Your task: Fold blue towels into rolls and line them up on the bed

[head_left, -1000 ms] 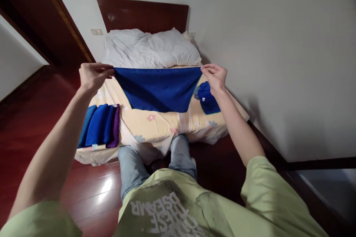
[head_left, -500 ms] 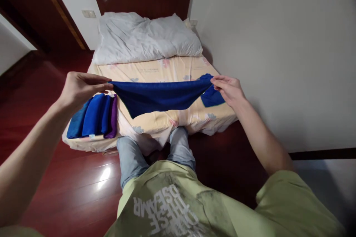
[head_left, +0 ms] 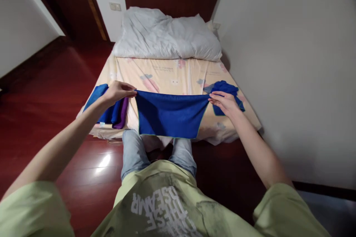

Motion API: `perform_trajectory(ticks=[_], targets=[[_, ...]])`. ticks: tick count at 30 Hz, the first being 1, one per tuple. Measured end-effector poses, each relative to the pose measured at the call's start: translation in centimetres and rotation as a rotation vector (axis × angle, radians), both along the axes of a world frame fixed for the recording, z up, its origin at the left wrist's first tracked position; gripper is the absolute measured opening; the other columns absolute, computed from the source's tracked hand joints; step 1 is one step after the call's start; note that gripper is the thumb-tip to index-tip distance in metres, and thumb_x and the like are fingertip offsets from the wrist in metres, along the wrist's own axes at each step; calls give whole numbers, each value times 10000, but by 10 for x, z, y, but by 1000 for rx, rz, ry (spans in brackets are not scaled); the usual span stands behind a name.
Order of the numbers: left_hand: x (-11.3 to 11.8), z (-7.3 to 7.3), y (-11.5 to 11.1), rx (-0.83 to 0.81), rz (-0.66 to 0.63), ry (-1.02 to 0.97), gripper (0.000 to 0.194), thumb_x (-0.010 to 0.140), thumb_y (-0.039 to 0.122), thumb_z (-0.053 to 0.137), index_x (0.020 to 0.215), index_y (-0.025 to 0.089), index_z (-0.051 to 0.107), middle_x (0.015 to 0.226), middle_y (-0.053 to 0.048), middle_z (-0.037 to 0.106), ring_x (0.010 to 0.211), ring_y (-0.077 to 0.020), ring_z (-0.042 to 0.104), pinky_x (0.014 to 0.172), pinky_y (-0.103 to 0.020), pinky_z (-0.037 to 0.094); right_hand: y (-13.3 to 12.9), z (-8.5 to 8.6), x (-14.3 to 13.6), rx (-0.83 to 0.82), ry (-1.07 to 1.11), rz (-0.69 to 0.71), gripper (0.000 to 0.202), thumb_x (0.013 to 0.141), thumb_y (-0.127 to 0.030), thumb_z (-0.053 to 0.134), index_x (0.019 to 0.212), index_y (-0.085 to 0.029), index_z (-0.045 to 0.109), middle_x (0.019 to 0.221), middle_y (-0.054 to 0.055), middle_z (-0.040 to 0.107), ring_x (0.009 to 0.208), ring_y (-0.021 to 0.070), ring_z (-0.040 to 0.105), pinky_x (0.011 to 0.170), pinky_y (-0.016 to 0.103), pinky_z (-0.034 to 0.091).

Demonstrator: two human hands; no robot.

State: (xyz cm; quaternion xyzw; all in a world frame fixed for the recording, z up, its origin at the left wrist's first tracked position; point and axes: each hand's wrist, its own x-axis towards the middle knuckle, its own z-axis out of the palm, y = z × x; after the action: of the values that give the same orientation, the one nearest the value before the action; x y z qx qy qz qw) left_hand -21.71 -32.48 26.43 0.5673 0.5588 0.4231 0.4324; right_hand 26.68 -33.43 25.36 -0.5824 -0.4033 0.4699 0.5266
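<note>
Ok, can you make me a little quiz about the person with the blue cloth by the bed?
1. True or false: both hands pinch the top corners of the dark blue cloth with the green edge.
2. Which lies beside the left hand? A) folded blue and purple cloths B) a book C) a shoe
3. Fill in: the crumpled blue cloth behind the right hand lies on the ____.

Key: 1 true. 2 A. 3 bed, on its pale yellow patterned sheet.
</note>
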Motion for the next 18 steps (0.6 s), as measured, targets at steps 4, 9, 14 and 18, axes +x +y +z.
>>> perform_trajectory(ticks=[4, 9, 14, 18], targets=[[9, 14, 36, 193, 105, 109, 376, 562, 341, 898, 840, 113, 788, 737, -93, 755, 781, -285, 757, 802, -405, 646, 44, 6, -15, 179, -7, -66, 373, 613, -241, 965, 828, -143, 677, 678, 12, 722, 601, 135, 724, 581, 206, 614], [9, 34, 51, 472, 250, 144, 315, 721, 275, 791, 992, 114, 782, 948, -83, 774, 935, -238, 739, 855, -320, 610, 72, 15, -12, 546, -57, -138, 412, 641, -360, 935, 893, -171, 670, 749, -6, 728, 648, 135, 722, 639, 241, 615], [-4, -34, 22, 446, 300, 237, 290, 736, 358, 777, 968, 185, 801, 1004, -64, 787, 968, -231, 729, 862, -286, 584, 58, -42, -7, 500, -134, -88, 442, 630, -413, 913, 918, -167, 686, 777, 13, 737, 641, 134, 695, 669, 272, 596], [-1, -144, -16, 190, 263, 347, 274, 786, 401, 708, 959, 213, 808, 971, -62, 795, 883, -232, 739, 839, -303, 575, 22, -142, -31, 220, -107, -41, 440, 588, -424, 903, 864, -150, 696, 715, 5, 719, 610, 122, 641, 664, 279, 563]])
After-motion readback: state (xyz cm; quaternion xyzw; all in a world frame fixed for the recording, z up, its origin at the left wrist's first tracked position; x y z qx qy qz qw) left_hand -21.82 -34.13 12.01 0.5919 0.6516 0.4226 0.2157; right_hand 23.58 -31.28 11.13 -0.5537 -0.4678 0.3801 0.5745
